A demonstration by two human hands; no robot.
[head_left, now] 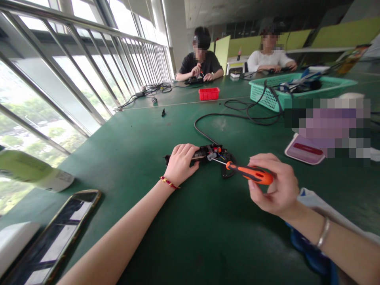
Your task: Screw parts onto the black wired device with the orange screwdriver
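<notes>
My left hand (181,160) is closed over one end of an opened black corded device (204,152), pressing it to the table. Grey, red and blue parts and thin wires show inside its uncovered end; what kind of device it is I cannot tell. In my right hand (276,184) is a screwdriver (252,173) with an orange and black handle, gripped between thumb and fingers. Its thin shaft points left, and the tip is at a grey piece (211,156) inside the device. Whether the tip sits in a screw is too small to make out.
A black cable (208,115) runs from the device toward a green basket (267,97) of tools. Beyond are a red tray (209,94) and a small black part (163,112). Phones (68,225), a bottle (32,170) and two people surround the green table (142,130).
</notes>
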